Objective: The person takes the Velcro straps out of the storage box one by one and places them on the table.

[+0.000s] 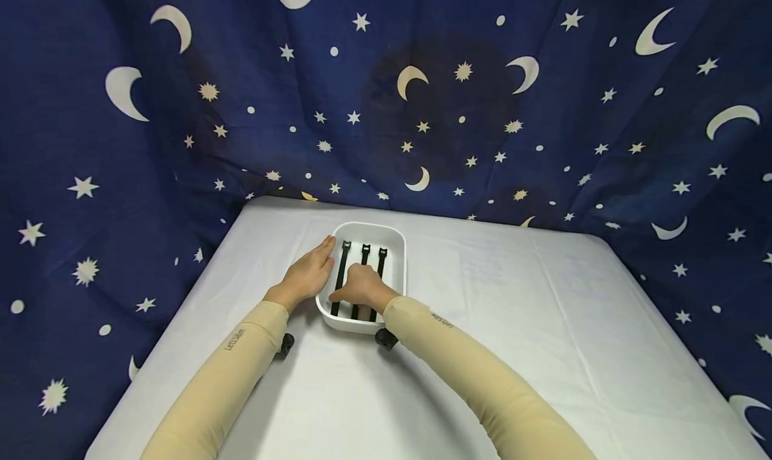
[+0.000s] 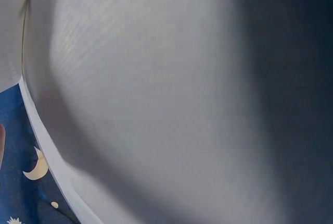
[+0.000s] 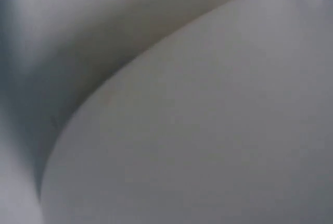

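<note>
A white rectangular tray (image 1: 402,262) sits on the white table (image 1: 494,312) and holds three black straps side by side: left (image 1: 342,265), middle (image 1: 364,253), right (image 1: 382,259). My left hand (image 1: 313,269) lies flat against the tray's left rim, fingers straight and pointing away from me. My right hand (image 1: 360,287) is inside the tray, knuckles up, its fingers curled down over the straps' near ends. Its thumb reaches toward the left strap. The fingertips themselves are hidden. Both wrist views are blurred and show no hand.
Dark blue cloth (image 1: 458,111) printed with moons and stars hangs behind and at both sides of the table. The left wrist view shows the white table cover (image 2: 156,78) and a strip of that cloth (image 2: 21,182). The right wrist view shows only a blurred white surface (image 3: 208,130).
</note>
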The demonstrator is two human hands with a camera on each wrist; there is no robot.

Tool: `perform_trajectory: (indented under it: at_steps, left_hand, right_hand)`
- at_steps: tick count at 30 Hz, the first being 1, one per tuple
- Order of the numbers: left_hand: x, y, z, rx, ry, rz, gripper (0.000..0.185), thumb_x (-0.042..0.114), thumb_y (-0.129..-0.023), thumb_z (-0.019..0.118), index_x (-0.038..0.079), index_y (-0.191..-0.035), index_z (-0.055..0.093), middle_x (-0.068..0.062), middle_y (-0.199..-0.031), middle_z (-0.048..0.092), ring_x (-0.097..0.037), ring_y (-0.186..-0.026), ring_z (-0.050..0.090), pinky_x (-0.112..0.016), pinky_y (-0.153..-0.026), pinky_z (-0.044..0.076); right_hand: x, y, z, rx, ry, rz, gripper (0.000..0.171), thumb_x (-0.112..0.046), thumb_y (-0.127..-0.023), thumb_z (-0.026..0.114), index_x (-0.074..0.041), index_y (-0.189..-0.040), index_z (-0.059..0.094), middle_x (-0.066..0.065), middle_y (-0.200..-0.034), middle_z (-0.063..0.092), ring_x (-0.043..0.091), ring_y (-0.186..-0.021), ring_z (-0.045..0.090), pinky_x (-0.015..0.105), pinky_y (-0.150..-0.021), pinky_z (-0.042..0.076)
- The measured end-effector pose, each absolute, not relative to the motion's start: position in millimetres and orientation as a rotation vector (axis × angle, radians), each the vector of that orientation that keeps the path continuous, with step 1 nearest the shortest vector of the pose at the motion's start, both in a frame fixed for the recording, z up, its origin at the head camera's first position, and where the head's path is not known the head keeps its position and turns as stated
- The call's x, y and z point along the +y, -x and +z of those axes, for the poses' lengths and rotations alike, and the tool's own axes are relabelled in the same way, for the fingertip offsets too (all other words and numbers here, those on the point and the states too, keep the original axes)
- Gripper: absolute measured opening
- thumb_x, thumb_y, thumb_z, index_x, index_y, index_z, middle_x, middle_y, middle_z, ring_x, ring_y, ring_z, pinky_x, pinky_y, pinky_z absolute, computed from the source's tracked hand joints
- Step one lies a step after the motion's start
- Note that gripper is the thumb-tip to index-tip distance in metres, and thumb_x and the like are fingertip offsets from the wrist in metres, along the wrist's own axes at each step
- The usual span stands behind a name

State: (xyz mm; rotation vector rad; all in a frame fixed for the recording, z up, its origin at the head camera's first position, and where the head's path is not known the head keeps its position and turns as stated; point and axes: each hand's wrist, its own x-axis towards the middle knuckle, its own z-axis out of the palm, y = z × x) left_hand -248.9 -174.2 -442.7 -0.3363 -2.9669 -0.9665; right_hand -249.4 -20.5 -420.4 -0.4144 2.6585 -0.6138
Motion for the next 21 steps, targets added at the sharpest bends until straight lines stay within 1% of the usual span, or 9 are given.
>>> perform_trajectory:
  at_steps: [3, 5, 9, 11, 15, 17, 21]
  left_hand:
    - [-174, 249, -442, -2.962, 0.337, -0.971, 0.055, 0.023, -0.108, 0.033, 0.003, -0.158, 0.022, -0.013, -0.166, 0.022, -0.032, -0.154, 0.024, -0.049, -0.127, 0.022]
    - [-174, 248, -443, -2.959, 0.342, -0.968, 0.055, 0.023, -0.108, 0.033, 0.002, -0.158, 0.022, -0.015, -0.166, 0.022, -0.032, -0.154, 0.023, -0.049, -0.127, 0.022]
    - [-174, 248, -442, -2.959, 0.345, -0.967, 0.055, 0.023, -0.108, 0.032, 0.002, -0.158, 0.022, -0.014, -0.166, 0.022, -0.032, -0.154, 0.023, -0.049, -0.127, 0.022]
    - [-174, 247, -443, -2.958, 0.345, -0.969, 0.055, 0.023, -0.108, 0.032, 0.002, -0.158, 0.022, -0.014, -0.166, 0.022, -0.032, -0.154, 0.023, -0.049, -0.127, 0.022]
    - [-173, 247, -444, -2.952, 0.349, -0.966, 0.055, 0.023, -0.108, 0.033, 0.003, -0.158, 0.023, -0.015, -0.166, 0.023, -0.032, -0.154, 0.024, -0.049, -0.127, 0.022]
    - [-173, 247, -445, -2.950, 0.352, -0.964, 0.055, 0.023, -0.108, 0.033, 0.003, -0.158, 0.023, -0.015, -0.166, 0.023, -0.032, -0.154, 0.024, -0.048, -0.127, 0.022]
    - [-173, 247, -444, -2.951, 0.354, -0.950, 0.054, 0.022, -0.108, 0.032, 0.003, -0.158, 0.023, -0.015, -0.166, 0.023, -0.032, -0.154, 0.024, -0.048, -0.127, 0.022]
  right_hand:
    - [-24, 250, -422, 2.683, 0.412, -0.609, 0.035, -0.036, -0.081, 0.083, -0.010, -0.067, 0.064, 0.000, -0.058, 0.062, 0.015, -0.053, 0.061, 0.024, -0.049, 0.050]
    - [-27, 250, -424, 2.702, 0.414, -0.599, 0.033, -0.035, -0.080, 0.083, -0.009, -0.071, 0.066, 0.001, -0.063, 0.065, 0.015, -0.057, 0.060, 0.026, -0.055, 0.052]
    - [-32, 253, -428, 2.732, 0.406, -0.565, 0.029, -0.031, -0.080, 0.084, -0.005, -0.083, 0.070, 0.006, -0.079, 0.071, 0.017, -0.067, 0.061, 0.030, -0.068, 0.056]
    - [-34, 253, -429, 2.740, 0.396, -0.538, 0.032, -0.030, -0.081, 0.083, -0.003, -0.092, 0.071, 0.008, -0.088, 0.072, 0.019, -0.073, 0.062, 0.032, -0.073, 0.058]
    - [-36, 251, -429, 2.743, 0.371, -0.544, 0.039, -0.024, -0.081, 0.082, 0.003, -0.105, 0.069, 0.014, -0.101, 0.073, 0.022, -0.078, 0.062, 0.034, -0.076, 0.058]
    - [-36, 249, -427, 2.732, 0.347, -0.570, 0.038, -0.022, -0.082, 0.081, 0.003, -0.107, 0.069, 0.014, -0.102, 0.072, 0.022, -0.077, 0.061, 0.033, -0.074, 0.057]
    - [-36, 248, -425, 2.693, 0.285, -0.637, 0.025, -0.016, -0.083, 0.077, 0.001, -0.098, 0.067, 0.009, -0.088, 0.067, 0.022, -0.072, 0.058, 0.030, -0.065, 0.051]
